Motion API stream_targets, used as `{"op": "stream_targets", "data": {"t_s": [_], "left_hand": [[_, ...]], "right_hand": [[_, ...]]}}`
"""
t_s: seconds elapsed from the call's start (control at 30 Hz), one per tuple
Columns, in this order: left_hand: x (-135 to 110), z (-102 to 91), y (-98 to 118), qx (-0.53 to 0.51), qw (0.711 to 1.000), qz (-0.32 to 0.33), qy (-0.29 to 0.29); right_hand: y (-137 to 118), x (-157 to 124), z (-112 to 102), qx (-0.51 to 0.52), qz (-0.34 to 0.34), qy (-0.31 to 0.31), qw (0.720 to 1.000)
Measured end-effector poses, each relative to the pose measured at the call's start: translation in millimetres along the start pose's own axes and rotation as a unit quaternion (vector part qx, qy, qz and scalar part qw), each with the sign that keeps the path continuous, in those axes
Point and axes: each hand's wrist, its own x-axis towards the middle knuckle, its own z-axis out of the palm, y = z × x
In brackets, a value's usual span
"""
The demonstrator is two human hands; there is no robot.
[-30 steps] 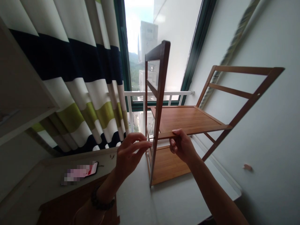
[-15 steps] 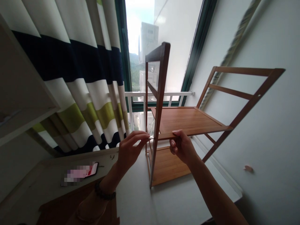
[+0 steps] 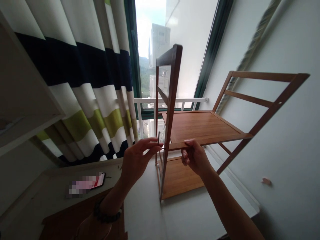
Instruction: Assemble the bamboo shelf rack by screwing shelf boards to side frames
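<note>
A wooden rack [image 3: 172,90] with two end frames and flat shelves stands in front of me. My left hand [image 3: 138,156] is closed, thumb and fingertips pinching a thin dark hex key [image 3: 158,137] at the outer side of the rack's near left leg. One arm of the key points up; its other end meets the leg at the height of the upper shelf [image 3: 202,128]. Beneath that shelf's front edge, my right hand [image 3: 196,156] is closed around it, thumb on top and fingers curled below. The lower shelf [image 3: 181,176] is partly hidden behind my right hand.
A phone [image 3: 98,180] lies on the white surface at left, near small metal pieces [image 3: 120,167] and a brown wooden panel [image 3: 82,213]. A striped curtain [image 3: 82,66] hangs at left. Behind the rack are a window and a white railing [image 3: 190,100]; a wall stands at right.
My left hand has turned slightly, and one arm of the hex key now stands upright above the fingertips. My right hand keeps its grip on the shelf edge.
</note>
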Motion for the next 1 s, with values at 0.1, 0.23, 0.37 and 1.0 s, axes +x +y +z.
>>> {"op": "stream_targets", "data": {"t_s": [0.1, 0.23, 0.37, 1.0], "left_hand": [[-3, -0.7, -8, 0.040, 0.993, 0.112, 0.004], [-4, -7.2, -18, 0.076, 0.961, 0.265, -0.022], [-6, -14.9, -23, 0.086, 0.950, 0.285, -0.094], [1, -10.5, -10, 0.246, 0.945, 0.215, -0.013]], "right_hand": [[0, -1, 1, -0.001, 0.001, -0.001, 1.000], [-1, -1, 2, 0.013, -0.002, 0.002, 1.000], [-1, -1, 3, 0.019, -0.003, 0.003, 1.000], [1, 0, 0, 0.022, 0.001, 0.004, 1.000]]}}
